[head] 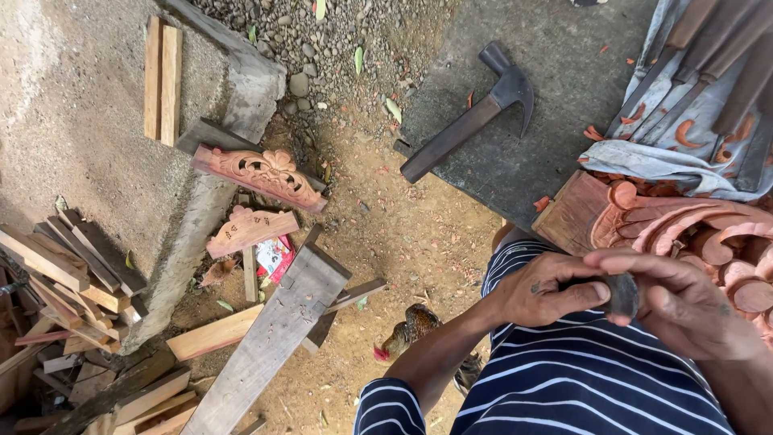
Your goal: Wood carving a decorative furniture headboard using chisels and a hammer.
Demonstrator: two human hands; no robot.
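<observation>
Head view: at four o'clock, left hand (541, 292) and right hand (676, 302) both close their fingers around a dark rounded stone (622, 294), just below the carved wooden panel (644, 221). Best gripped firmly, fingertips clear of any rubbing face.

We note matt, rough-cut reddish wood in the carved panel (684, 234); dull dark metal head and worn wooden handle on the hammer (475, 113); crumpled grey cloth (684, 145); coarse concrete bench top (547, 137).
</observation>
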